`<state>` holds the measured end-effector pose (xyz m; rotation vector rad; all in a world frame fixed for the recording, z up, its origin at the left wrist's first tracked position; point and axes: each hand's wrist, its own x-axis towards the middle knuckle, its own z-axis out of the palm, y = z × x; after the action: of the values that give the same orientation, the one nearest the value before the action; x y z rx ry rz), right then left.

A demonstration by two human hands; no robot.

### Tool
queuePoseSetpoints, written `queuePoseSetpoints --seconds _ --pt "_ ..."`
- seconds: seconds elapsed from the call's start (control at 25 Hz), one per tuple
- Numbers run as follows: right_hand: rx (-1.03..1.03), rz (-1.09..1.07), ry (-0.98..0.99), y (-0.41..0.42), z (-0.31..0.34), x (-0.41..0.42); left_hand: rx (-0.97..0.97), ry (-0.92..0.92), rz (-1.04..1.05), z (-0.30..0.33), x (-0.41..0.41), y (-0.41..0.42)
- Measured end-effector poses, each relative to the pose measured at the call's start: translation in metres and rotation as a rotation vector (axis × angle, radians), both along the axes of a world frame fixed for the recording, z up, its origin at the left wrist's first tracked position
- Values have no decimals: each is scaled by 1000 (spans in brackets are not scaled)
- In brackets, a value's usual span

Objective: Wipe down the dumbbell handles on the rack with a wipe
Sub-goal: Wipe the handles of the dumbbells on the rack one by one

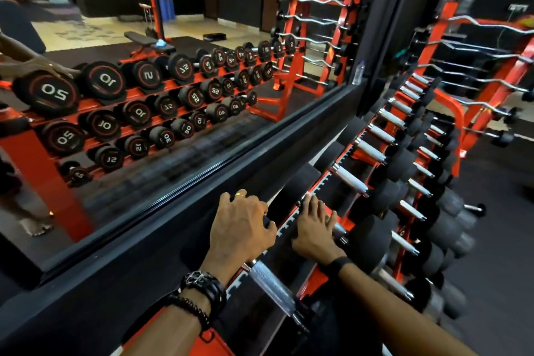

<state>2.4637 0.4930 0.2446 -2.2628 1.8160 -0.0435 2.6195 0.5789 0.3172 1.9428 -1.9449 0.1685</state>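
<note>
Both hands rest on one dumbbell on the top tier of the red dumbbell rack (pixel 315 182), beside a wall mirror (pixel 161 89). The left hand (pixel 241 227), fingers spread and loosely bent, lies on the dumbbell's black rear head (pixel 284 202) near the mirror. The right hand (pixel 313 230) lies over the handle, fingers reaching forward; whether a wipe sits beneath it cannot be told. A nearer dumbbell's knurled handle (pixel 273 287) shows just below the left wrist. More chrome handles run along the rack ahead.
</note>
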Motion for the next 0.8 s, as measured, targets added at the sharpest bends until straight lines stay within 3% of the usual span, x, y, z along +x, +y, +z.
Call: queuePoseSetpoints --seconds 0.08,0.16,0.4,0.52,0.72,0.8 --pt "-10 -28 -14 -14 2 -5 9 -23 4 -1 -1 -2" --pt "112 -130 -176 -36 28 -8 18 -37 11 -2 0 -2" --pt "-62 -11 8 -1 1 -7 13 -55 -1 -5 2 -5" --pt "59 -126 -186 -29 31 -12 26 -64 -8 -5 2 -4" --pt "-92 -11 -52 -11 14 -4 6 -59 -9 -7 3 -5" --pt "-63 -48 -167 -20 14 -9 6 -52 -14 -6 2 -4"
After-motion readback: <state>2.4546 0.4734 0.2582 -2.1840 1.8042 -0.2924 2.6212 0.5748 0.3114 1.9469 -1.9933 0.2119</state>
